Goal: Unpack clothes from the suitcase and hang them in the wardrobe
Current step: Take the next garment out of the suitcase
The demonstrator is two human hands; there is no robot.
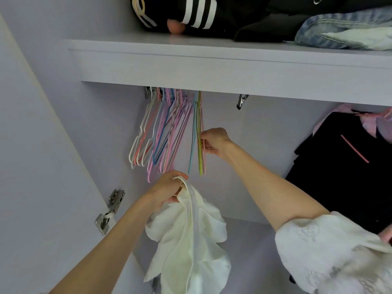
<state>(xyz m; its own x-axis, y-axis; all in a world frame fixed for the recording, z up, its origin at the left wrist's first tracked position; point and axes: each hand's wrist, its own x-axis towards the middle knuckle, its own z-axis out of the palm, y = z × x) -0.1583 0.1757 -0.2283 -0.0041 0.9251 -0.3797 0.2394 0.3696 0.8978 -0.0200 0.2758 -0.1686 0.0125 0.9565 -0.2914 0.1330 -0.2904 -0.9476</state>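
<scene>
White garment (pixel 188 236) gripped in left hand (pixel 167 187), right hand (pixel 214 142) pinching green hanger (pixel 199 145), wardrobe shelf (pixel 212 66) above

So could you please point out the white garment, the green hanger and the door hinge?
white garment (pixel 191 236): head view, bunched middle.
green hanger (pixel 199 153): head view, lower wire.
door hinge (pixel 109 211): head view, metal arm.

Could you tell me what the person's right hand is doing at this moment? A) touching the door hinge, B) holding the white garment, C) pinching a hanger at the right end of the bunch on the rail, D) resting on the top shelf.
C: the right hand pinches the yellow-green hanger at the right end of the bunch of hangers, while the left hand grips the white garment.
</scene>
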